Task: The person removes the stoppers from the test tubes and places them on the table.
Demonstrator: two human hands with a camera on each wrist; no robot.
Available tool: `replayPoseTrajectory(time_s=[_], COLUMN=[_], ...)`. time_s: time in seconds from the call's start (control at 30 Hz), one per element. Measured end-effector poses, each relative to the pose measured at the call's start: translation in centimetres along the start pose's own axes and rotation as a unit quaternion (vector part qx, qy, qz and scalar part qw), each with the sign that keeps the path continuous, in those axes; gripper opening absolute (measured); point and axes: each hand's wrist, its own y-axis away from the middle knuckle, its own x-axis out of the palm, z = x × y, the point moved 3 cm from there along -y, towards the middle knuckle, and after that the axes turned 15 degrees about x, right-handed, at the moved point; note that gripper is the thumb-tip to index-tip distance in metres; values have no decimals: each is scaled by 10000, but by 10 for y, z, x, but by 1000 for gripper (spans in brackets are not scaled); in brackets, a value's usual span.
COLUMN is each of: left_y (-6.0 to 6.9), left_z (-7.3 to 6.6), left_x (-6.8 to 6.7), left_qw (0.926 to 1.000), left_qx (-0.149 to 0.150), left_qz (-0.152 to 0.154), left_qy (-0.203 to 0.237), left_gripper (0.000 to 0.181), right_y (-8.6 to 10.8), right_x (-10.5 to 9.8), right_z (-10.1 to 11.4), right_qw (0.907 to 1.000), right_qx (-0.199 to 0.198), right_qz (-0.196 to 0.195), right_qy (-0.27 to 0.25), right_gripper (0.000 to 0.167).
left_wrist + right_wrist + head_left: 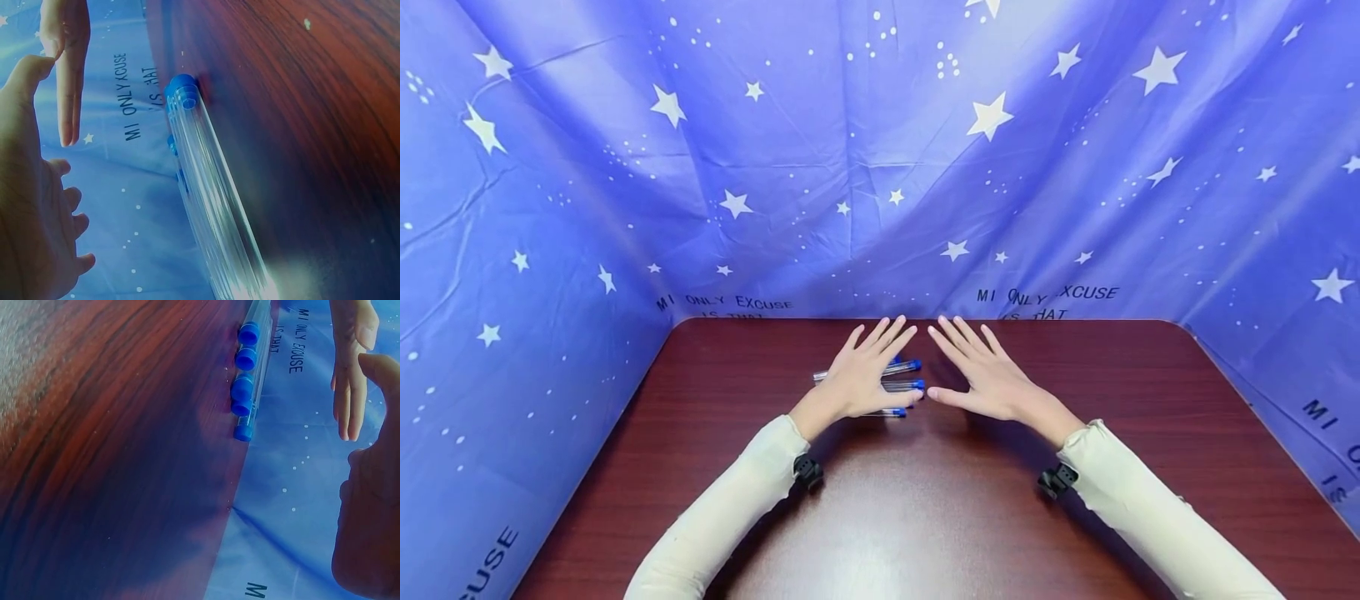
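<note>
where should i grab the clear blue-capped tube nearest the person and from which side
Probably pinch the tube just behind its blue cap, from above and the near side. It is slim and lies flat on the table, cap rightward; other tubes lie beyond it, and the left hand hides its other end in the head view.

the head view is brightly lit, apparently from above. a white glare patch occupies the near part of the table point(865, 542); the curtain point(850, 125) carries a pale sheen near its top. soft shadows lie beneath the left hand point(859, 377) and right hand point(988, 379). both wrist views are dimmer and softer in detail. in the left, highlights streak the pens point(209, 181); in the right, the right hand is dark and a broad shadow covers the table.
</note>
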Motion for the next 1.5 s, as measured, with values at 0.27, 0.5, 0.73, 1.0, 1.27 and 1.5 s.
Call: replayPoseTrajectory(time_s=[0.27, 0.5, 0.73, 1.0, 1.27, 1.5], left_y=[0, 1, 2, 2, 5, 10], left_z=[0, 0, -1, 0, 1, 1], left_x=[-1, 0, 1, 0, -1, -6], left_qw=[10000, 10000, 10000, 9999, 9997, 9980], left_qx=[18, 30, 44, 94, 155, 335], left_qz=[-31, -23, 28, 39, -85, -458], left_qy=[55, 72, 80, -71, -159, -295], left_gripper=[101, 101, 100, 101, 102, 99], right_y=[0, 0, 1, 1, 1, 3], right_x=[-2, -3, -4, -1, -5, -11], right_z=[1, 3, 2, 0, -3, -1], right_qw=[10000, 10000, 10000, 10000, 9998, 9995], right_qx=[-11, 23, 33, 40, 52, -40], right_qz=[-76, -54, -8, -62, -149, -314], right_qy=[-18, -11, -21, 6, 102, -63], right_gripper=[92, 91, 90, 90, 89, 86])
